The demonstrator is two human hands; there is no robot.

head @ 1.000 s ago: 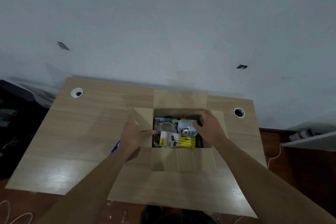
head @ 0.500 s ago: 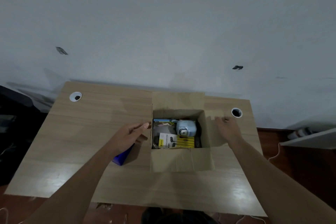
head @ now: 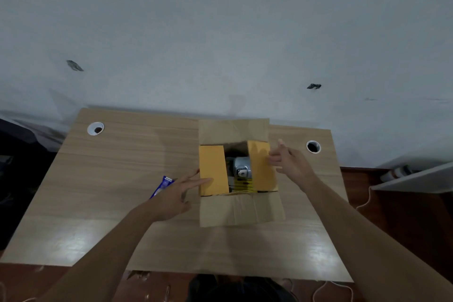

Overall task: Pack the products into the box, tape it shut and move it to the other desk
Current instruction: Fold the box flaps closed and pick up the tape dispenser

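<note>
Cardboard side flaps [head: 212, 170] fold inward under spread fingers, left hand [head: 175, 195] at nine o'clock, right hand [head: 290, 163] at three.

Two bare forearms come into view from the bottom corners, and no sleeve shows on either. The left hand [head: 171, 197] wears no glove, ring or watch (nothing at the wrist either). The right hand [head: 291, 163] is just as plain, with no band and no glove. Both arms are slim and long. At the bottom edge sits a dark rounded shape, too dim to make out.
</note>
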